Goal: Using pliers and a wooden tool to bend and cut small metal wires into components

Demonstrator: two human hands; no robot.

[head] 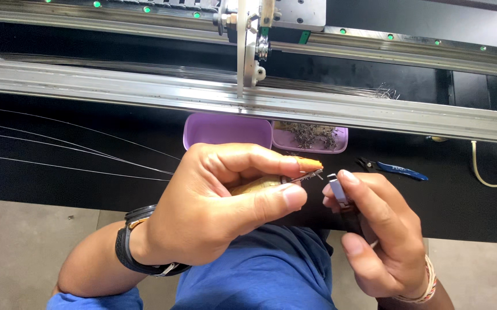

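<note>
Head view. Left hand [214, 201] raised at mid-frame, back toward the camera, wrist bent inward, black watch [131, 244] strapped on the forearm below. Fingers curled shut round a wooden handle [257, 185], smooth and pale, thumb pressed along its near side, forefinger stretched over the top. From the handle's front end, just past the thumb tip, a thin dark metal needle [309, 175] projecting rightward with a small hook at the tip.

Right hand [383, 229] lower and to the right, palm side turned left, woven bracelet [426, 284] at the wrist. Thumb and forefinger pinched on a small tool [337, 189]: bright metal head, dark shank running down under the fingers. Tool head just beside the needle tip; contact between them not discernible.

Beyond the left hand's knuckles, two shallow lilac trays side by side on a black matt surface: left tray [225, 129] with nothing visible inside, right tray [311, 139] holding a loose heap of fine grey metal needles. Right of the right hand's fingertips and well apart from them, blue-handled pliers [395, 168] lying flat. Left of the left hand, fine pale threads [76, 150] stretched across the black surface, converging toward the wrist. Farther off, above both hands, long brushed-metal rails [145, 86] with a white carriage [251, 40] mounted across them. Below the hands, blue cloth [260, 275] over the lap.
</note>
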